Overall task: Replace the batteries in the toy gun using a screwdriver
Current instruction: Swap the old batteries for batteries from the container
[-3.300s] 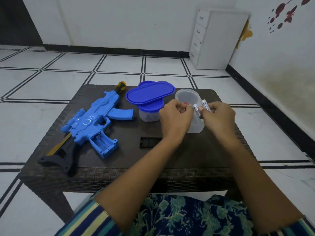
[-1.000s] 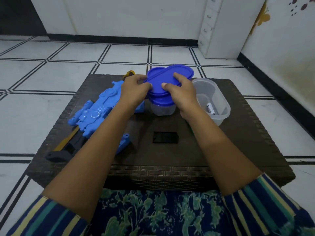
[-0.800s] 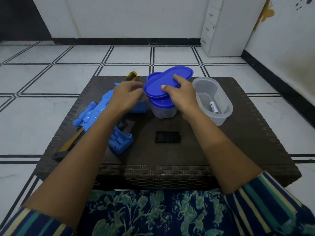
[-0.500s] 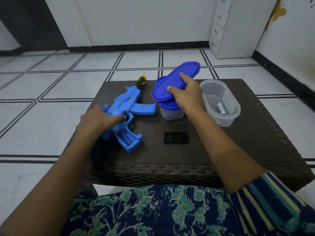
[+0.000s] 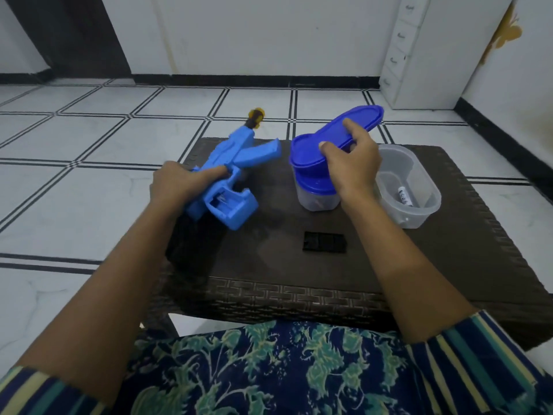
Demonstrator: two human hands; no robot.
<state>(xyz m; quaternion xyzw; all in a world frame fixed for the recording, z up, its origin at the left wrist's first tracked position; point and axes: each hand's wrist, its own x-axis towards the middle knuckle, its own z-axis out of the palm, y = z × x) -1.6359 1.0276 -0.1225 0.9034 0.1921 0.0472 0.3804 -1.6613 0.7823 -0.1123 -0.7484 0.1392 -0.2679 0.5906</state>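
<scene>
Blue plastic dominates the frame.

Left hand (image 5: 179, 187): forearm reaches in from the lower left and the hand sits at the left edge of the tabletop (image 5: 449, 265). The grip is closed round the middle of the toy gun (image 5: 239, 157), with the thumb laid along its body.

Right hand (image 5: 351, 169): forearm comes in from the lower right. The fingers are bent over the long blue lid (image 5: 356, 124), with the index finger on its top face and the thumb at its near edge, so the grip pinches the lid. The lid is tilted with its far end raised, and its near end lies over a small clear tub (image 5: 317, 199) that has its own blue cap.

Toy gun: bright blue and motion-blurred, lying diagonally over the tabletop's left part with the muzzle pointing away. The boxy block at its near end has an open compartment (image 5: 224, 203) facing up. Cannot tell whether the gun rests on the surface or is lifted off it. A yellow-and-black piece (image 5: 256, 116) shows at its far tip, too blurred to identify.

Other items: an open clear container (image 5: 419, 217) stands just right of the right hand, with one battery (image 5: 405, 197) lying inside. A black rectangular cover (image 5: 324, 241) lies flat near the tabletop's middle, apart from both hands.
</scene>
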